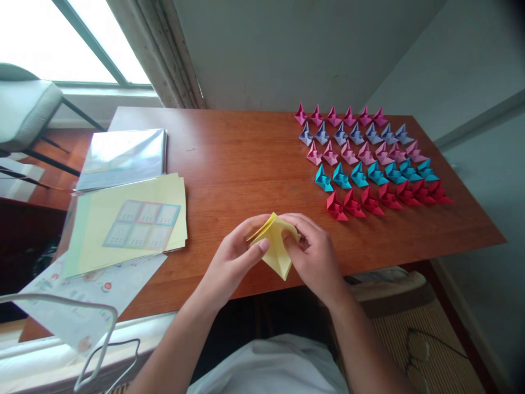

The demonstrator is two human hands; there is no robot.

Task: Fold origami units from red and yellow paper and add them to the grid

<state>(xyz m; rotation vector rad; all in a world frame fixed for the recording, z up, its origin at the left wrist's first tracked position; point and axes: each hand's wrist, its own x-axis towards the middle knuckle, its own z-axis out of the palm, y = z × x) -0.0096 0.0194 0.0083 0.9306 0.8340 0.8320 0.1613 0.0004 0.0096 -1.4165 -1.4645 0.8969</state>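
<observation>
A folded piece of yellow origami paper (275, 253) is held up at the table's front edge, with its pointed end toward me and a centre crease showing. My left hand (240, 254) grips its left side, thumb on the near face and fingers behind. On the right side, my right hand (309, 251) pinches it the same way, with the thumb pressed near the upper right. The layers part slightly along the upper left edge. Most of my fingertips are hidden behind the paper.
Rows of folded paper boats, including red ones (371, 201), turquoise ones (359, 174) and purple ones (356, 133), stand on the right of the wooden table (229, 158). Yellow sheets (96, 232) and a plastic-wrapped pack (123, 156) lie left. A chair (28, 109) stands beyond.
</observation>
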